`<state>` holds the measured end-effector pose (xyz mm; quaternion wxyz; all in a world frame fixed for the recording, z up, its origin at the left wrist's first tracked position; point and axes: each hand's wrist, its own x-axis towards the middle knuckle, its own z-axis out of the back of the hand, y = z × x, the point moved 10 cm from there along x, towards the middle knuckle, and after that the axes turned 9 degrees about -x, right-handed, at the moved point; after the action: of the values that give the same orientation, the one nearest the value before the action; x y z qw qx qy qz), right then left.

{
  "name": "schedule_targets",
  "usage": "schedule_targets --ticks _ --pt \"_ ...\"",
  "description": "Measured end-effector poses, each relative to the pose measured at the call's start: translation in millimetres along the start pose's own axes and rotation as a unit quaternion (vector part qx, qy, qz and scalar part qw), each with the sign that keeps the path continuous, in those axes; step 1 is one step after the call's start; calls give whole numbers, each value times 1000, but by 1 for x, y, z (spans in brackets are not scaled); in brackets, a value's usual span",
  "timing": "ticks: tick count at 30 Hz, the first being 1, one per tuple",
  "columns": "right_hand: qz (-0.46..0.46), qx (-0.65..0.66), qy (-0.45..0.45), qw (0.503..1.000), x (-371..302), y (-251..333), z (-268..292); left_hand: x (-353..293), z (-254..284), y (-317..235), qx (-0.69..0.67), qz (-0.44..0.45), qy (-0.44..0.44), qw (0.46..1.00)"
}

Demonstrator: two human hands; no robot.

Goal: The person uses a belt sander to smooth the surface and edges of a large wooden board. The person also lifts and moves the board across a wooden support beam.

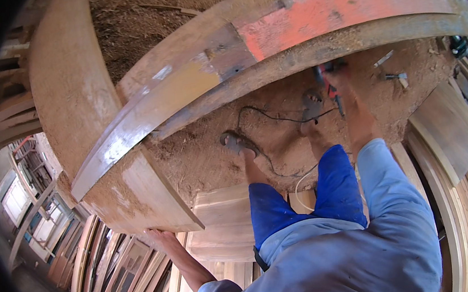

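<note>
My left hand (161, 237) is closed on the near end of a wide wooden board (155, 183), at the lower left. A long strip crosses over this board, with a bare metal end (117, 144) and an orange-red section (339, 9). My right hand (339, 75) reaches forward, wrapped round a red and black corded power tool (330, 82), just below the near edge of the strip. The tool's exact kind is hard to make out. Its black cable (276, 117) trails across the sawdust toward my feet.
Sawdust covers the ground (201, 161) around my sandalled feet (232, 140). Stacked planks (127, 271) stand at the lower left, with more boards (454, 180) at the right. Another wide board (66, 66) extends beyond the strip. Small metal pieces (395, 76) lie right of the tool.
</note>
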<state>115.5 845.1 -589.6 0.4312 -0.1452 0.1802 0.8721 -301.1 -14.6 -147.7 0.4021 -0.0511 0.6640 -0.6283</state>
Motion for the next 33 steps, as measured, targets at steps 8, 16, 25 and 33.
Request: schedule_targets --ticks 8,16,25,33 --pt "11 25 -109 994 -10 -47 -106 10 5 -10 97 14 40 994" --pt "-78 104 133 982 -88 23 -9 6 -21 -1 61 -7 127 990" --pt "-12 205 87 975 -277 176 63 -23 -45 14 88 15 180 980" --pt "121 196 173 957 -388 364 172 -26 -68 30 156 76 302 937"
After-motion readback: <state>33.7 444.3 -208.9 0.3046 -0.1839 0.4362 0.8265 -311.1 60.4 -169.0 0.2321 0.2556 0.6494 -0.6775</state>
